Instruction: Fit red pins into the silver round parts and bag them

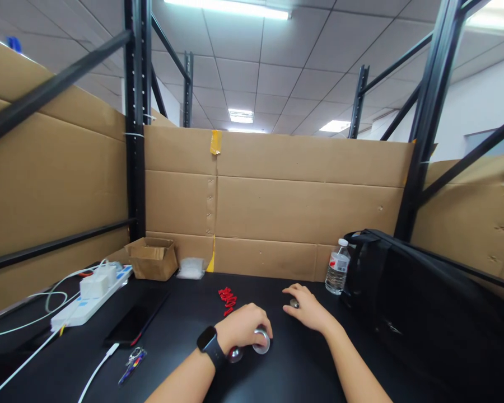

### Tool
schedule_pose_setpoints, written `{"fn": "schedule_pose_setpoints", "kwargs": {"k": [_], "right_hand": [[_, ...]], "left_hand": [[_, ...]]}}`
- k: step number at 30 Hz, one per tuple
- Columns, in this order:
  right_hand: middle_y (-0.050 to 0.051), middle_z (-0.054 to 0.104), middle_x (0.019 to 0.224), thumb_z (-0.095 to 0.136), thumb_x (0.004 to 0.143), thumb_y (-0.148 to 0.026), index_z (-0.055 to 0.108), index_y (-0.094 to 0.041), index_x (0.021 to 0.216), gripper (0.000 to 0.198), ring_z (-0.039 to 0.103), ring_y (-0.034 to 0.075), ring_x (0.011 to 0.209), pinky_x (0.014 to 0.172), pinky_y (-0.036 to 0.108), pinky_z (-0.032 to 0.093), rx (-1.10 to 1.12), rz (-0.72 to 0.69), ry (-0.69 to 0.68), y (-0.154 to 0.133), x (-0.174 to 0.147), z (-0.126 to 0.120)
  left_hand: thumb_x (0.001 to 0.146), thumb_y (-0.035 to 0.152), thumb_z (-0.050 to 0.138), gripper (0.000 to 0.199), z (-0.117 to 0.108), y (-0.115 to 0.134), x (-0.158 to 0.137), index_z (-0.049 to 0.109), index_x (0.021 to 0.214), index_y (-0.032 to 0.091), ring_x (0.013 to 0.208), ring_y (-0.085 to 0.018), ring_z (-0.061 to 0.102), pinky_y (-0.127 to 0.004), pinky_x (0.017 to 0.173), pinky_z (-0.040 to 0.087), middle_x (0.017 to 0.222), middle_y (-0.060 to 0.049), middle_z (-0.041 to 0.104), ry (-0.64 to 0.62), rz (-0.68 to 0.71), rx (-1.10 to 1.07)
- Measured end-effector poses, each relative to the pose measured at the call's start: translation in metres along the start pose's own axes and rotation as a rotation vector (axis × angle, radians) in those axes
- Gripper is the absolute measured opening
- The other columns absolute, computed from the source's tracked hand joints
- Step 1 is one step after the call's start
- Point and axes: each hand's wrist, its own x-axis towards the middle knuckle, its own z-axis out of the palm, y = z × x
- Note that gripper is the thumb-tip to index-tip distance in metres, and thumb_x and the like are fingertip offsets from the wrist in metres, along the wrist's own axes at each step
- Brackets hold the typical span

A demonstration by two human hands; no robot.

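Left hand (244,326) grasps a clear round cup (261,348) at the surface (294,372), presumably to stop it rolling, near a red-tinged clear ball (235,354); right hand (308,308) arches around a small shiny piece (294,303), grip indeterminable.

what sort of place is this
Probably a makeshift work booth in an office or workshop: black metal rack posts frame it, cardboard panels wall the black tabletop, and a tiled ceiling shows above.

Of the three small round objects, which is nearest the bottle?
The round object at the right hand; the reddish one and the white-rimmed one are by the left hand, farther from the bottle.
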Motion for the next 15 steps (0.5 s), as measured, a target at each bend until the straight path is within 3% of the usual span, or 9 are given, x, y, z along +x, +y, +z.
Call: {"fn": "schedule_pose_setpoints", "kwargs": {"k": [3, 5, 9, 15], "right_hand": [[0.009, 0.065, 0.123, 0.068, 0.086, -0.035, 0.068, -0.025, 0.123, 0.039, 0.061, 0.024, 0.111, 0.095, 0.035, 0.048, 0.174, -0.184, -0.045, -0.025, -0.003, 0.000], [0.007, 0.066, 0.121, 0.069, 0.085, -0.035, 0.067, -0.027, 0.124, 0.040, 0.063, 0.022, 0.105, 0.086, 0.032, 0.051, 0.232, -0.225, -0.093, -0.037, -0.006, 0.004], [0.007, 0.067, 0.120, 0.071, 0.083, -0.034, 0.064, -0.026, 0.129, 0.047, 0.063, 0.023, 0.103, 0.090, 0.035, 0.050, 0.236, -0.220, -0.118, -0.046, -0.008, 0.012], [0.008, 0.068, 0.120, 0.080, 0.075, -0.035, 0.060, -0.024, 0.135, 0.064, 0.064, 0.022, 0.102, 0.089, 0.034, 0.051, 0.270, -0.169, -0.159, -0.039, -0.005, 0.019]], "left_hand": [[0.078, 0.021, 0.076, 0.023, -0.006, -0.001, -0.003, 0.077, 0.100, 0.027, 0.085, -0.019, 0.069, -0.025, 0.079, 0.048, 0.092, -0.001, 0.076, 0.054, -0.135, 0.068], [0.077, 0.023, 0.077, 0.018, -0.010, -0.003, -0.005, 0.077, 0.094, 0.026, 0.086, -0.021, 0.069, -0.026, 0.076, 0.048, 0.090, -0.002, 0.076, 0.071, -0.220, 0.143], [0.078, 0.024, 0.075, 0.001, -0.012, -0.008, -0.007, 0.076, 0.078, 0.023, 0.093, -0.024, 0.069, -0.028, 0.077, 0.047, 0.094, -0.006, 0.075, 0.053, -0.250, 0.242], [0.085, 0.022, 0.063, 0.010, -0.007, -0.010, -0.006, 0.073, 0.086, 0.021, 0.076, -0.020, 0.069, -0.026, 0.064, 0.044, 0.084, -0.005, 0.074, 0.033, -0.255, 0.200]]}}
